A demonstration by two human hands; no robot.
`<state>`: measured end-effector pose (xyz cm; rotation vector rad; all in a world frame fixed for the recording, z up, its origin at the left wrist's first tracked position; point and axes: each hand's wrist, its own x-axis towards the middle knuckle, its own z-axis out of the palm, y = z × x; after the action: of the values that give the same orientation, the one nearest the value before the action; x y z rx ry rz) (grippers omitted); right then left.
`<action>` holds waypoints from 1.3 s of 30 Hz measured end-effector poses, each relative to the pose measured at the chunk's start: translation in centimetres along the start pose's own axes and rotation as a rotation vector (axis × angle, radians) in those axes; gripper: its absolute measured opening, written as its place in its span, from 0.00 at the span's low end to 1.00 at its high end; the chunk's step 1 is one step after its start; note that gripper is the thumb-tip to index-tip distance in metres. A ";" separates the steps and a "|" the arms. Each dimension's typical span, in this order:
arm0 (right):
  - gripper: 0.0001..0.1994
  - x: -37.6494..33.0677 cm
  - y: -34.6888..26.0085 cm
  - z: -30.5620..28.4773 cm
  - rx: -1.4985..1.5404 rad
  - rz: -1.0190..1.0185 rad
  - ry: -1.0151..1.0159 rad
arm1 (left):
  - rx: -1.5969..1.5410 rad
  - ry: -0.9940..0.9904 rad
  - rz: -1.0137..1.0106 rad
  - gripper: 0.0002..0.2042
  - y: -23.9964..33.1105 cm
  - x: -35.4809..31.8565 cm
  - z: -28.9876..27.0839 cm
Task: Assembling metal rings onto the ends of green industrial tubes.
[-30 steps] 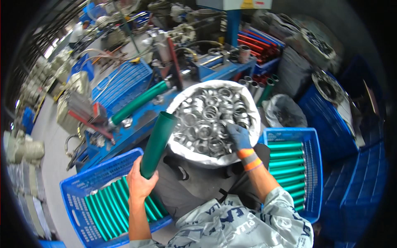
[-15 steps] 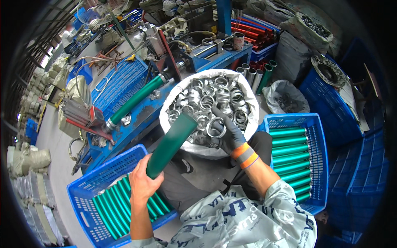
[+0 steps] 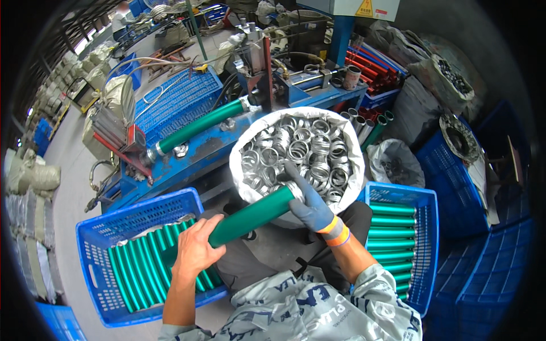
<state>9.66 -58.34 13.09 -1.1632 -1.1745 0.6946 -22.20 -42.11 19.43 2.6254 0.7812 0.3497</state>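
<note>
My bare left hand (image 3: 199,245) is wrapped round the lower end of a green metal tube (image 3: 253,215), which slants up to the right over my lap. At the tube's upper end, my right hand (image 3: 311,209), in a blue-grey glove with an orange wristband, grips a silver metal ring (image 3: 294,191) against the rim. The gloved fingers partly hide the ring, so I cannot tell how far it sits on the tube. Just beyond the hands stands a white sack (image 3: 242,177) filled with loose silver rings (image 3: 298,150).
Blue crates of green tubes stand at the left (image 3: 91,267) and right (image 3: 430,250). A blue machine bench (image 3: 199,162) holds another green tube (image 3: 202,126). A smaller sack (image 3: 418,176) and upright tubes (image 3: 369,128) are at the far right. A person (image 3: 120,23) works far left.
The ring in my right hand has come from above the sack to the tube's upper end. My left hand has tilted the tube flatter, toward the right. The whole view has shifted.
</note>
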 end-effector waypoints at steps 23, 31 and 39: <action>0.31 3.5 2.3 -6.7 -0.388 0.220 0.168 | -0.165 0.186 -0.083 0.37 -1.9 -2.8 2.6; 0.15 8.4 9.7 -9.8 -1.668 -0.040 -0.014 | -0.546 0.175 -0.150 0.34 -3.2 -3.9 3.8; 0.10 4.9 9.5 -7.8 -0.603 -0.048 0.464 | -1.168 0.603 -0.189 0.36 -3.9 -3.5 3.2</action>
<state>19.86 -53.60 6.06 -1.6801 -1.0265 0.0025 -25.83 -42.01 14.51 1.3369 0.6663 1.1493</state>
